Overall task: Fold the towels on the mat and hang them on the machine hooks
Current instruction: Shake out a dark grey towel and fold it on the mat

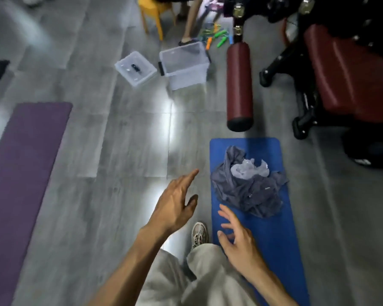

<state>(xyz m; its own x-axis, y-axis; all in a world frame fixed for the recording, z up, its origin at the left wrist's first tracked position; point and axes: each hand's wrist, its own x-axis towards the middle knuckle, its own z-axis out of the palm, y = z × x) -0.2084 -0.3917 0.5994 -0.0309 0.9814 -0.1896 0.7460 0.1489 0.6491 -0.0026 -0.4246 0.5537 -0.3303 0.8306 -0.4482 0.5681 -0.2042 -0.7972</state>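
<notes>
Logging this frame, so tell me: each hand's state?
Left hand: open, holding nothing.
Right hand: open, empty, above the blue foam mat.

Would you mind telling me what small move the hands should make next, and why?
Probably reach the right hand forward to the towels and grip the top one. Both hands are open and hold nothing, the left hand hovers over the floor beside the blue mat, and the towels lie crumpled in a heap, not yet folded.
</notes>
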